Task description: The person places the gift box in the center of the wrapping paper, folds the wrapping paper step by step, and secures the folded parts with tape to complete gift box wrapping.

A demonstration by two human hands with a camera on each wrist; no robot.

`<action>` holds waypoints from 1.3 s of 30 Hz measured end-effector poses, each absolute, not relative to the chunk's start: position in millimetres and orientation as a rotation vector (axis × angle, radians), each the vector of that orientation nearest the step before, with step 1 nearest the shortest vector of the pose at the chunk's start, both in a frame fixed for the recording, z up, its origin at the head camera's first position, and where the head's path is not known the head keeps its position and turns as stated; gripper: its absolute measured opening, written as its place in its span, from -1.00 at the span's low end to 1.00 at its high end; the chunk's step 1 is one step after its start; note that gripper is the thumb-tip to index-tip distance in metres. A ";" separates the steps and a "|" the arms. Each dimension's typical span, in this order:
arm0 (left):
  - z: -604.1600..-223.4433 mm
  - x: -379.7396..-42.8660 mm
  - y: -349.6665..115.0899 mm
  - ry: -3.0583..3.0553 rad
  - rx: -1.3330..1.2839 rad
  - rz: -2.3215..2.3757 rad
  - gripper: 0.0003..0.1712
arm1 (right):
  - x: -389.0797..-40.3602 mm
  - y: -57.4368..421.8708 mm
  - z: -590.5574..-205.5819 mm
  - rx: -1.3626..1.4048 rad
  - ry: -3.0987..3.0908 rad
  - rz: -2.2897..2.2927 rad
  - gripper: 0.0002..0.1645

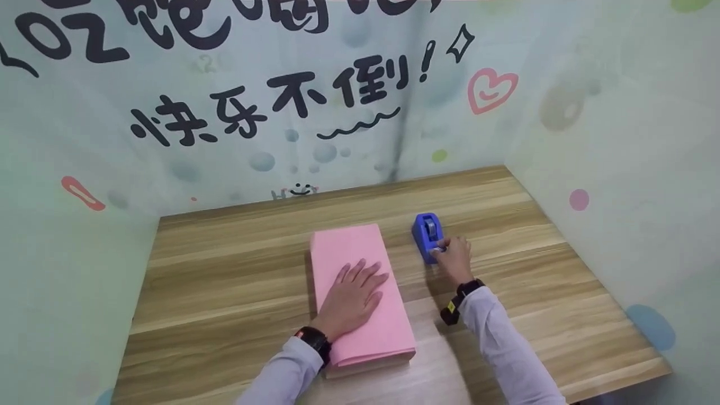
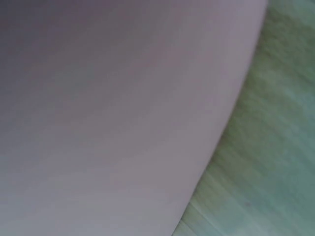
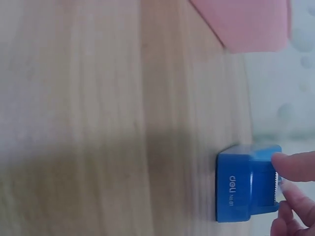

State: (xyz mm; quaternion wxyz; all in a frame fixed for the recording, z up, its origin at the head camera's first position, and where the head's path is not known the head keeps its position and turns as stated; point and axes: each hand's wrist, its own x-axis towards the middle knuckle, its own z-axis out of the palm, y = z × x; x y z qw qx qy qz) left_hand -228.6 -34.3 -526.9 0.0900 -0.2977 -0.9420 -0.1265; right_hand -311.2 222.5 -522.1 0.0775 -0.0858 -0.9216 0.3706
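A long box wrapped in pink paper (image 1: 388, 315) lies on the table, the paper's edge folded at its near end. My left hand (image 1: 350, 301) rests flat on top, fingers spread over the paper. To the right stands a blue tape dispenser (image 1: 419, 236), its toothed cutter visible in the right wrist view. At the dispenser's near end, my right hand (image 1: 454, 260) pinches the end of the clear tape (image 3: 280, 181) between thumb (image 3: 295, 166) and fingers, right at the cutter. A blurred pale surface fills most of the left wrist view.
The wood-grain table (image 1: 225, 292) meets a printed wall (image 1: 337, 157) at the back, with more wall at left and right. The table's right edge runs diagonally toward the near corner. Both wrists wear black bands.
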 end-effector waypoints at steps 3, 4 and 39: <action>-526.0 -228.7 -34.4 -2.795 -0.885 -0.381 -0.51 | -310.8 220.4 -524.0 -0.238 -2.720 1.125 -0.72; -525.8 -228.7 -34.4 -2.791 -0.886 -0.383 -0.51 | -310.7 219.8 -524.3 -0.230 -2.712 1.128 -0.73; -526.3 -227.8 -34.9 -2.821 -0.886 -0.387 -0.50 | -299.7 227.8 -537.4 -0.581 -1.650 2.380 -0.60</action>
